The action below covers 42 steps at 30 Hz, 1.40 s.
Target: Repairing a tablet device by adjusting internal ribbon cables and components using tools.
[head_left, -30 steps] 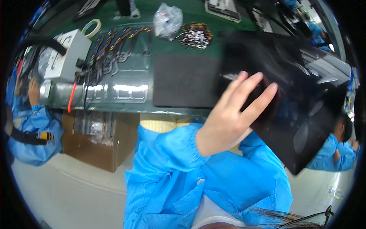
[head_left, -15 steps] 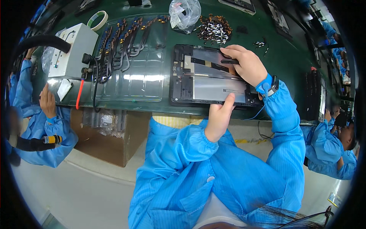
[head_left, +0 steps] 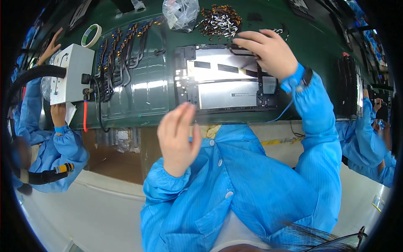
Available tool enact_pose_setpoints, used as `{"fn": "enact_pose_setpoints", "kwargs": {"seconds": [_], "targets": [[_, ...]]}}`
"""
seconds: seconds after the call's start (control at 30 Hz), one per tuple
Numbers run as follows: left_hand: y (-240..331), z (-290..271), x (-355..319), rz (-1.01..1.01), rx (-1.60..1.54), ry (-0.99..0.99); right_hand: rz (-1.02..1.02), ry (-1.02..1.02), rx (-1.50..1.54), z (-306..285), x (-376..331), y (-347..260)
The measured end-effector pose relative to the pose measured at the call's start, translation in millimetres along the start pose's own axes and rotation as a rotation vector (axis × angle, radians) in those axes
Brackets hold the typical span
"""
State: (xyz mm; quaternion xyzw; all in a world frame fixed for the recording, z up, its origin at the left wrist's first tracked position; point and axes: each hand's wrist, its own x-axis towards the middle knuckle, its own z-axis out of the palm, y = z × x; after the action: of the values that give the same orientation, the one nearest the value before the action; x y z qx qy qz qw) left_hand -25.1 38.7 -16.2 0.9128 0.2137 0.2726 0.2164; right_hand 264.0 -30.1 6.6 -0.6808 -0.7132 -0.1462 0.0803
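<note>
An opened tablet [head_left: 228, 100] lies on the green bench in front of me, its inside facing up with silver battery packs and dark strips showing. My right hand [head_left: 268, 52] is over its far right corner, fingers stretched and apart; its thumb is mostly hidden. Just beside those fingertips, a black curved strip [head_left: 242, 52] lies along the tablet's far edge. My left hand [head_left: 178, 138] hangs in front of the tablet's near left corner, slightly blurred, with fingers extended and nothing visible in them.
To the left, a clear tray [head_left: 147, 94] carries several dark flex cables [head_left: 126, 54]. A grey box [head_left: 75, 75] with a black hose, a tape roll [head_left: 91, 35], a plastic bag [head_left: 180, 14] and a pile of small metal parts [head_left: 220, 21] surround it. Co-workers sit on both sides.
My left hand has left the tablet's near edge and moved left. My right hand has lifted and spread its fingers at the far corner. The whole view has shifted slightly.
</note>
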Motion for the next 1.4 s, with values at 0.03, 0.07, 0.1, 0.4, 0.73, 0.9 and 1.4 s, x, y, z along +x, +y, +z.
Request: {"fn": "enact_pose_setpoints", "kwargs": {"seconds": [0.03, 0.07, 0.1, 0.4, 0.73, 0.9, 1.4], "targets": [[-2.5, -1.2, -0.3, -0.061, 0.12, 0.021, -0.006, 0.002, 0.001, -10.5, -8.3, -5.6], [-5.0, -3.2, -3.6, -0.069, 0.129, 0.024, 0.151, -0.006, 0.075, -24.8, -19.8, -13.4], [-7.3, -1.3, -5.9, -0.118, 0.156, 0.022, 0.32, -0.02, 0.136, -39.3, -34.7, -20.1], [-10.4, 2.5, -11.8, -0.217, 0.254, 0.033, 0.788, 0.142, 0.597, -4.7, -120.1, -62.6], [1.9, -22.3, 17.0, -0.187, -0.154, 0.232, 1.167, 0.746, 1.743, -54.1, -97.5, -50.5], [-20.4, -17.9, 31.7, -0.008, -0.137, 0.304, 0.97, 0.61, 2.019, -62.4, -14.5, 22.1], [-39.6, 37.6, 25.4, 0.323, -0.231, 0.223, 1.247, 0.36, 1.916, 123.0, 300.0, 107.9]]}}
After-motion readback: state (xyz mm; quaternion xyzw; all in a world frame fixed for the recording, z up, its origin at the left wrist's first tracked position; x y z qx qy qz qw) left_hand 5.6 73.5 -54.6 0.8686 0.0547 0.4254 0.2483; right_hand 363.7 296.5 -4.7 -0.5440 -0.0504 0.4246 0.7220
